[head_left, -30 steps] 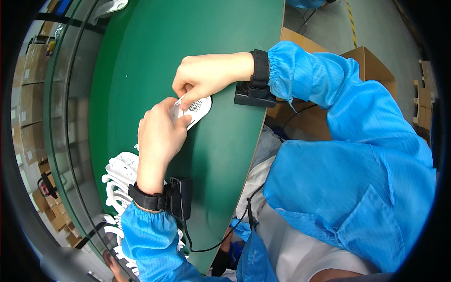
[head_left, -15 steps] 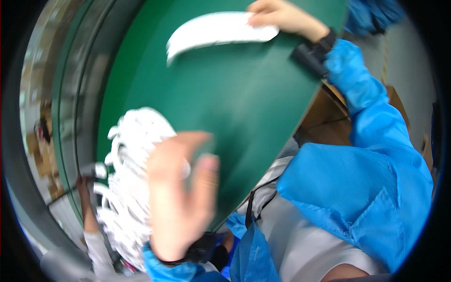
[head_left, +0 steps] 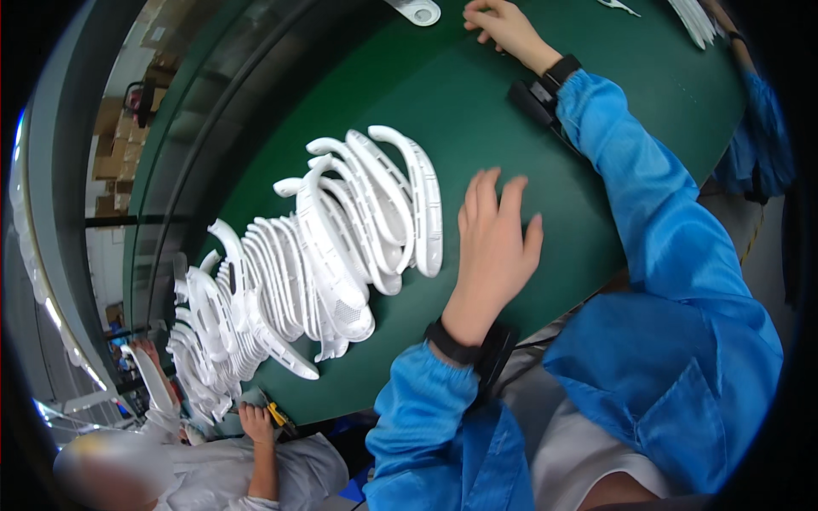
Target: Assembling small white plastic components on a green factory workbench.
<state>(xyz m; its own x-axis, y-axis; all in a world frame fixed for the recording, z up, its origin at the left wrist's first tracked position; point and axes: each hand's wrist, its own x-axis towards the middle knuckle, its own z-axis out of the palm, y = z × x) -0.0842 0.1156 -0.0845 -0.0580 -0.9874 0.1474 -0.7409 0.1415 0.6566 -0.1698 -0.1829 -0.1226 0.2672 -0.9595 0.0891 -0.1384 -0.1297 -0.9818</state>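
Note:
My left hand [head_left: 494, 238] is spread open over the green table [head_left: 409, 341], holding nothing. Just left of it lies the end of a long row of curved white plastic parts [head_left: 341, 255], stacked on edge and overlapping; some have slots and a perforated end. My right hand [head_left: 509, 34] reaches to the far side, its fingers loosely bent and apart with nothing visible between them. A short gap separates it from another white part [head_left: 417, 10], which has a rounded end and is cut off by the top edge.
A co-worker's hand [head_left: 256, 422] rests at the lower left, beside a yellow-and-black hand tool [head_left: 277, 415]. More white pieces [head_left: 692, 21] lie at the upper right, near another person's blue sleeve [head_left: 758, 136]. A dark rail [head_left: 230, 94] runs along the table's far left.
The view has swung, bringing the row of white parts nearer the middle. My right hand has let go of the curved white part it held. My left hand is now beside the row's end.

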